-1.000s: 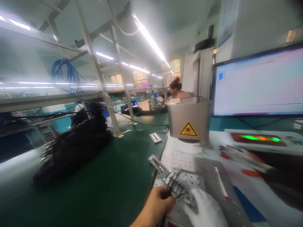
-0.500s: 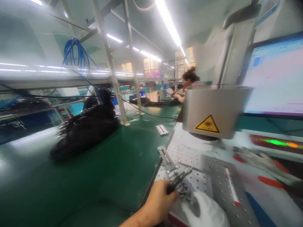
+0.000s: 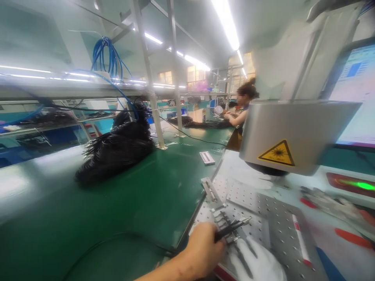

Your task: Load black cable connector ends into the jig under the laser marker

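My bare left hand is closed around a small bundle of thin black cables with metal tips, held over a perforated metal plate. My right hand, in a white glove, rests on the plate's near edge beside a metal fixture with slots; its fingers lie flat against the fixture. A grey laser head with a yellow warning label hangs above the plate.
A heap of black cables lies on the green bench. Small grey jig pieces sit near the plate. A monitor stands at right. Another person works at the far end. Blue cables hang overhead.
The camera swung right and closer to the laser head. My left hand turned the cable tips from pointing up to pointing right, low over the fixture.
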`<state>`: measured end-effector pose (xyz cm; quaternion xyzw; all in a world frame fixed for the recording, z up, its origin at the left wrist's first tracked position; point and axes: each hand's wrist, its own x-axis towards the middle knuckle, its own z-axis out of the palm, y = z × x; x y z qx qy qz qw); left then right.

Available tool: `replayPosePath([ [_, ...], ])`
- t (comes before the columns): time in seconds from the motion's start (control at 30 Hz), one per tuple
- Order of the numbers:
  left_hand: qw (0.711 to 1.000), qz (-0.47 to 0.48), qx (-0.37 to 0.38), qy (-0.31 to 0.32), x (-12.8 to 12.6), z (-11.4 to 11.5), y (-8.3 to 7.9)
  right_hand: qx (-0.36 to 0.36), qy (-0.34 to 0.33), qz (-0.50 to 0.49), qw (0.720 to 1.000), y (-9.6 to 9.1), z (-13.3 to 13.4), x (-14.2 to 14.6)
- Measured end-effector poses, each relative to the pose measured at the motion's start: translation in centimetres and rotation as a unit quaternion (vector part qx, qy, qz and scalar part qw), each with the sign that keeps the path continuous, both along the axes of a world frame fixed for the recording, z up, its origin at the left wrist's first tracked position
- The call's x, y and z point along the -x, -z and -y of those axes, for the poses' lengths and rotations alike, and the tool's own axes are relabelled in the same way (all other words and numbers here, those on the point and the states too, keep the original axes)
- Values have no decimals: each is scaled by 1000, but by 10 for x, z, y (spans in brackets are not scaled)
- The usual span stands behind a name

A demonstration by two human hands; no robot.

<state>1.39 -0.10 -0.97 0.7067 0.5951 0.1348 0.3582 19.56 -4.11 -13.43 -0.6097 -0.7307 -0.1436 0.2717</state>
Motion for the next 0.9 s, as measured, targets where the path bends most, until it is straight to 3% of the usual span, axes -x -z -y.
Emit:
replayPosePath([
  [0.23, 1000, 13, 7, 11, 1, -4, 1, -9, -38, 64, 997, -14, 1, 1],
  [0.4, 999, 23, 21, 9, 0, -3, -1, -116, -38, 134, 983, -32, 3, 10],
  [0.53, 1000, 17, 18, 12, 0, -4, -1, -141, -54, 154, 977, -39, 1, 10],
  [0.73, 999, -12, 37, 11, 0, -8, 7, -138, -51, 116, 982, -47, 4, 15],
  [0.9, 999, 11, 41, 23, 3, -8, 3, -158, -52, 90, 982, -52, 5, 18],
])
